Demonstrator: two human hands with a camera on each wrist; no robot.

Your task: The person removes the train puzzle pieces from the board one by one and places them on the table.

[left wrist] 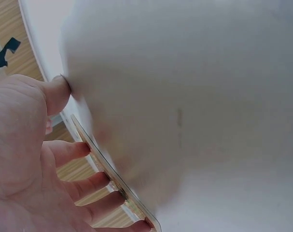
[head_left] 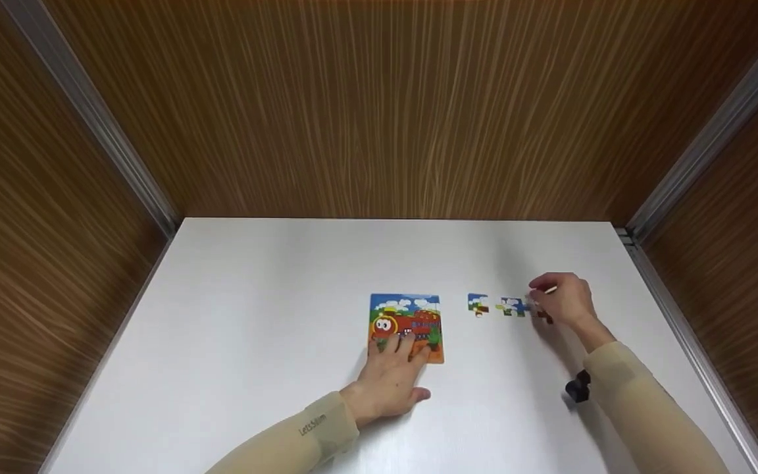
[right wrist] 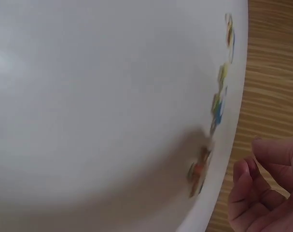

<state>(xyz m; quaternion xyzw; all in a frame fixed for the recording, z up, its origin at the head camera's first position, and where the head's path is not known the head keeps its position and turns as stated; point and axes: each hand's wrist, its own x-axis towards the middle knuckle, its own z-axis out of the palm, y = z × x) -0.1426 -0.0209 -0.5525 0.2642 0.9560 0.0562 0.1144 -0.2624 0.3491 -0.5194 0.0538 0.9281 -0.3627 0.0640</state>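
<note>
My left hand (head_left: 389,382) rests with spread fingers on the lower part of a jigsaw puzzle (head_left: 422,319), which pictures a red train under a blue sky. In the left wrist view, its fingertips (left wrist: 102,180) touch the thin puzzle board (left wrist: 117,176), seen edge-on. To the right of the board, my right hand (head_left: 566,299) is over the loose puzzle pieces, its fingers bent. Below it lies a reddish-brown piece (right wrist: 199,171). No piece shows between its thumb and fingers in the right wrist view.
A puzzle piece (head_left: 478,303) lies between the board and a cluster of pieces (head_left: 510,305). White tabletop (head_left: 254,316) surrounds them, with wood-grain panels (head_left: 392,118) at the back and sides. A small black object (head_left: 578,387) is at the right forearm.
</note>
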